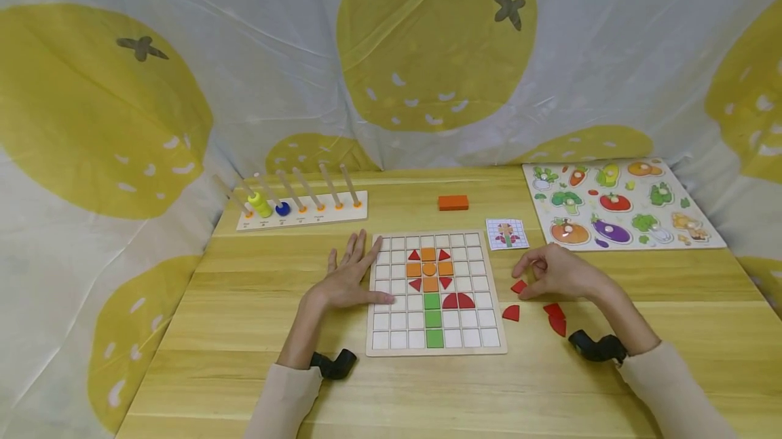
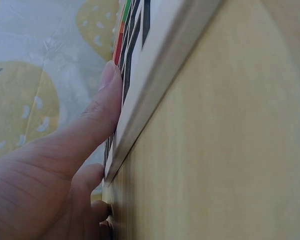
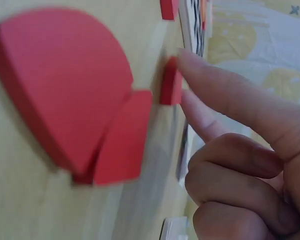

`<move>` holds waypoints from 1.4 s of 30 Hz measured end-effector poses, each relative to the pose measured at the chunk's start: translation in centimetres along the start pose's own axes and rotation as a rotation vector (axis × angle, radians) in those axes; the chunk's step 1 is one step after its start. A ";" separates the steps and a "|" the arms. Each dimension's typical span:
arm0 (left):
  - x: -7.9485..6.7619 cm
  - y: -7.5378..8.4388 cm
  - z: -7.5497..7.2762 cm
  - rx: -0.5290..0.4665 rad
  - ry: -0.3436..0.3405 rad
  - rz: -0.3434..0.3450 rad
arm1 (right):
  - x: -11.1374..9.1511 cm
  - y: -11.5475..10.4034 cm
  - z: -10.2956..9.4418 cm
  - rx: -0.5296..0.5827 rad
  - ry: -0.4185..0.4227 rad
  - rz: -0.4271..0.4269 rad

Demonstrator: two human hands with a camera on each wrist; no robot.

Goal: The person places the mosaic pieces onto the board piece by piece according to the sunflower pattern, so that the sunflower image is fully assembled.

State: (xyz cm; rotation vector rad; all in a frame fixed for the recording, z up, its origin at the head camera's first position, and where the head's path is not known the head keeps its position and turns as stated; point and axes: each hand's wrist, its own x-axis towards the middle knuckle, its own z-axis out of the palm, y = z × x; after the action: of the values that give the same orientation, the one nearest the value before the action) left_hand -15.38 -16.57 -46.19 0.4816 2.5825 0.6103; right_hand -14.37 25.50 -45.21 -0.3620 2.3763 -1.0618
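A wooden grid board lies flat on the table. On it are orange squares, an orange round, red triangles, green squares and two red quarter circles. My left hand rests with fingers spread on the board's left edge, thumb over the grid. To the right of the board, my right hand pinches a small red piece at its edges between thumb and index finger; the other fingers curl into the palm. Nearer me lie a red quarter circle and two overlapping red pieces.
A picture card of a flower pattern lies beyond the board's right corner. Behind are an orange block, a peg stand with rings at the left, and a vegetable puzzle board at the right. A patterned cloth hangs behind the table.
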 end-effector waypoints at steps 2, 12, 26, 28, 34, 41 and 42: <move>0.0 0.1 0.0 0.002 -0.003 -0.008 | 0.0 0.1 -0.1 0.002 0.005 0.007; 0.0 0.1 0.0 -0.002 0.000 -0.006 | 0.1 0.1 -0.1 0.020 -0.015 -0.054; 0.1 0.1 0.0 0.005 0.004 -0.007 | 0.4 0.7 0.0 0.034 -0.028 -0.096; 0.0 0.1 0.0 0.004 0.004 -0.006 | 0.4 0.6 0.1 0.035 -0.024 -0.088; 0.0 0.1 0.0 0.000 0.005 -0.004 | 0.5 0.2 0.4 -0.002 0.005 -0.064; -0.1 0.2 0.0 -0.008 0.000 -0.002 | 0.4 -1.6 1.5 0.005 0.005 -0.154; -0.1 0.2 0.0 -0.009 0.001 -0.001 | 0.3 -2.1 1.9 0.012 -0.004 -0.166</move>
State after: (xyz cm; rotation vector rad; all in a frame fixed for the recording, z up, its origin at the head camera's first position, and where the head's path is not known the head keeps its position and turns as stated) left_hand -15.29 -16.45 -46.06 0.4774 2.5797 0.6214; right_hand -13.52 22.75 -44.83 -0.5642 2.3676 -1.1472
